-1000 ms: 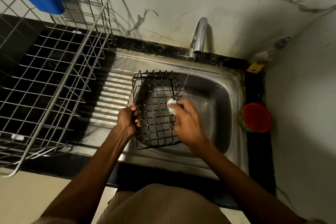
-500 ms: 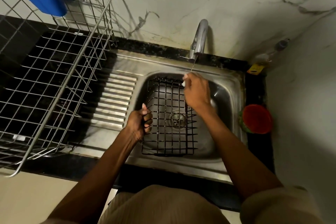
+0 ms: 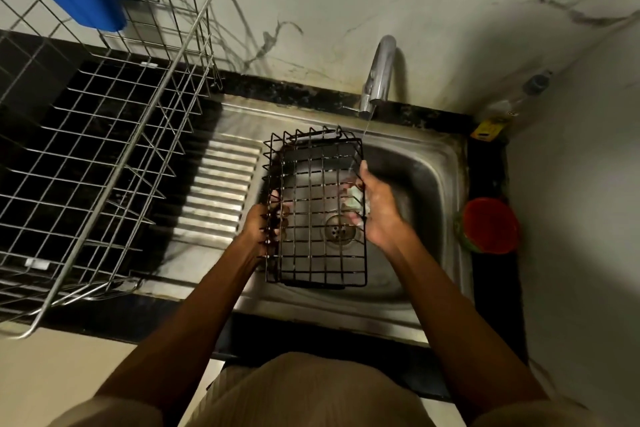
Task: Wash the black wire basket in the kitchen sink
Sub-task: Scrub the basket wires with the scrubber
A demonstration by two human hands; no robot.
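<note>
Wire basket point(image 3: 315, 211) over sink point(image 3: 426, 177); tap point(image 3: 379, 73) at 12 o'clock; dish rack point(image 3: 104, 156) at 9; possibly a cup point(image 3: 490, 225) at 3.

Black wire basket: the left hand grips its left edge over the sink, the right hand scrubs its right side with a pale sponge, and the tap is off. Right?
Not quite: the tap is running. In the head view a thin stream of water falls from the curved chrome tap toward the right hand. The rest holds: the left hand grips the left edge of the black wire basket over the steel sink, and the right hand holds a pale sponge against its right side.
</note>
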